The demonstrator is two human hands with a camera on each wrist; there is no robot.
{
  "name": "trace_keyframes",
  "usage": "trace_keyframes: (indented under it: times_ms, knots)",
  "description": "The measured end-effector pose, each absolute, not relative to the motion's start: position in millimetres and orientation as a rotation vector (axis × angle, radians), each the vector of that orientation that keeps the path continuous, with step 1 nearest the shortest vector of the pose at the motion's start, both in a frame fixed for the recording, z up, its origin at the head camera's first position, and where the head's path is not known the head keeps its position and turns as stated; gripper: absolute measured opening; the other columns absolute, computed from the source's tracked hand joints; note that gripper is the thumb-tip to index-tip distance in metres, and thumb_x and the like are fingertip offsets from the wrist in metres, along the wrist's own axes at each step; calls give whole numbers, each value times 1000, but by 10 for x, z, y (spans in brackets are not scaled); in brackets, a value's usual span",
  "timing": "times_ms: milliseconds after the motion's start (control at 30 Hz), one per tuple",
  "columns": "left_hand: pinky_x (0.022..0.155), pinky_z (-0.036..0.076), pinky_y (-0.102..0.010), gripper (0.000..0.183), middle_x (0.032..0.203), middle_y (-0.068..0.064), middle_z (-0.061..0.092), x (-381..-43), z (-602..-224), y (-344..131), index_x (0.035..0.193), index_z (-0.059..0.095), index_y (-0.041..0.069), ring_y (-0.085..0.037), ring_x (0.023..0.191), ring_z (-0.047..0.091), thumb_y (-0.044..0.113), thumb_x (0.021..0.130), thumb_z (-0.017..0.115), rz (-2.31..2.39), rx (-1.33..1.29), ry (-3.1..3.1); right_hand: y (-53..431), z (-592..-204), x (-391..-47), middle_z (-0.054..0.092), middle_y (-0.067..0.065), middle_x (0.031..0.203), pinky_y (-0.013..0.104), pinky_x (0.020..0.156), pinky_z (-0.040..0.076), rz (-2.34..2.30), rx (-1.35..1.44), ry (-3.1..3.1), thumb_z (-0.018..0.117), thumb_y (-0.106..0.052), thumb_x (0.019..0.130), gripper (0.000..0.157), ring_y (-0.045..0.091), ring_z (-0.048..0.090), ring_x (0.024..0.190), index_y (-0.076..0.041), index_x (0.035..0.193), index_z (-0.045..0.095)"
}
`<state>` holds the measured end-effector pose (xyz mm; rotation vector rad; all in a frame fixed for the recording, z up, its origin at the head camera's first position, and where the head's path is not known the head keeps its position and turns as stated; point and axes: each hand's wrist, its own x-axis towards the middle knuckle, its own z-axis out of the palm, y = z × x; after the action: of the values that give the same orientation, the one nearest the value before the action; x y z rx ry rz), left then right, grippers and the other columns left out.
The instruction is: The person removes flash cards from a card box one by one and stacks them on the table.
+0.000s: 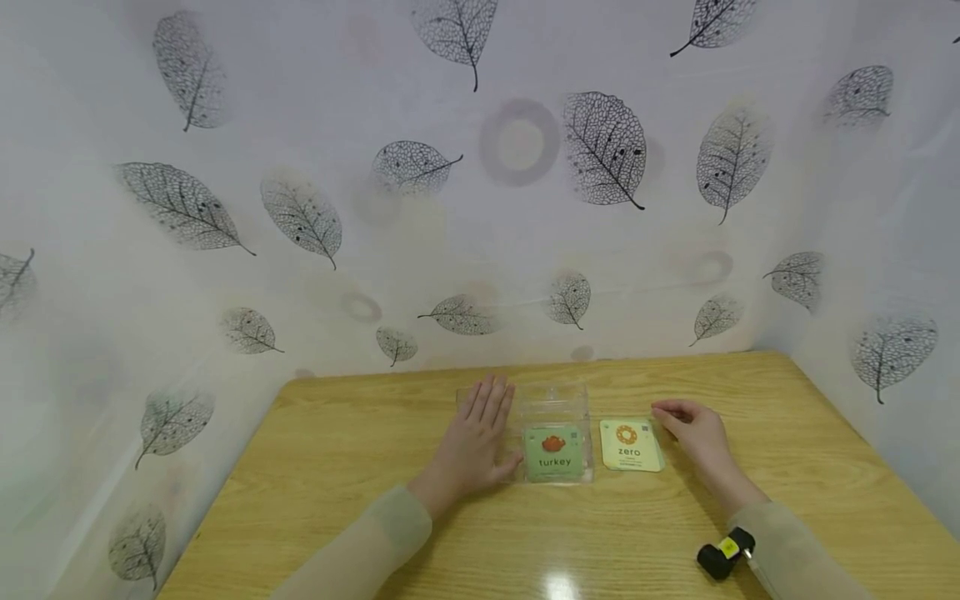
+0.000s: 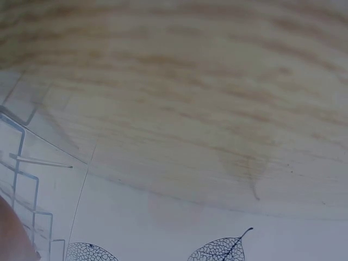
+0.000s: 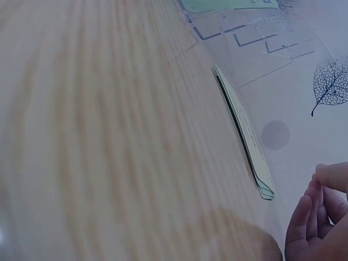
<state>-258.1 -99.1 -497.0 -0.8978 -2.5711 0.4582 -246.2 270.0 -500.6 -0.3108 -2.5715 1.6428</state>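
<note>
My left hand (image 1: 472, 446) lies flat with its fingers straight over the left part of a clear plastic card holder (image 1: 553, 398). In that holder sits a green card (image 1: 554, 462) with a red picture and the word "turkey". To its right, a small stack of cards (image 1: 630, 454) lies on the table, its top card reading "zero" under an orange ring. My right hand (image 1: 693, 429) is just beside the stack's upper right corner, fingers loosely bent and thumb near the index finger. Nothing shows between those fingertips in the right wrist view, where the stack (image 3: 244, 133) appears edge-on.
The wooden table (image 1: 337, 467) ends at a pale curtain (image 1: 465, 242) printed with dark leaves, which rises along the back and both sides. A black device with a yellow label (image 1: 726, 550) is at my right wrist. The holder's stepped clear edges (image 2: 35, 187) appear in the left wrist view.
</note>
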Motion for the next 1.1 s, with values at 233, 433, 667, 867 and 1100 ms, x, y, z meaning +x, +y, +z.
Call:
trace_keyframes:
  times_ms: [233, 433, 667, 867, 1100]
  knots:
    - [135, 23, -47, 103, 175, -23, 25, -2584, -4996, -1000, 168, 19, -2, -40, 162, 28, 73, 100, 41, 469, -891, -2530, 2669, -4992, -2460, 73, -3, 107, 13, 70, 55, 1659, -323, -2571, 67, -18, 105, 39, -7, 57, 82, 9, 133, 66]
    - [135, 22, -47, 103, 176, -22, 22, -2576, -4981, -999, 168, 18, -2, -39, 164, 24, 73, 101, 42, 451, -892, -2544, 2631, -4943, -2445, 74, -6, 104, 14, 70, 54, 1637, -280, -2580, 68, -17, 105, 37, -7, 56, 82, 9, 131, 67]
    - [136, 20, -47, 103, 176, -23, 20, -2564, -4964, -998, 168, 18, -2, -40, 164, 22, 72, 101, 43, 441, -895, -2561, 2585, -4885, -2423, 74, -4, 104, 14, 70, 52, 1606, -241, -2610, 69, -18, 104, 36, -5, 56, 83, 9, 127, 69]
    - [136, 21, -47, 104, 177, -23, 19, -2564, -4979, -1007, 168, 17, -2, -40, 164, 22, 71, 101, 45, 418, -901, -2555, 2558, -4859, -2413, 74, -3, 102, 15, 69, 51, 1580, -221, -2636, 70, -22, 104, 37, -3, 56, 83, 8, 126, 71]
    - [136, 20, -47, 103, 177, -23, 15, -2554, -4973, -1009, 168, 17, -3, -40, 165, 21, 71, 101, 43, 419, -904, -2559, 2501, -4812, -2373, 75, -3, 101, 16, 70, 54, 1594, -168, -2629, 70, -20, 103, 35, -3, 58, 81, 8, 124, 71]
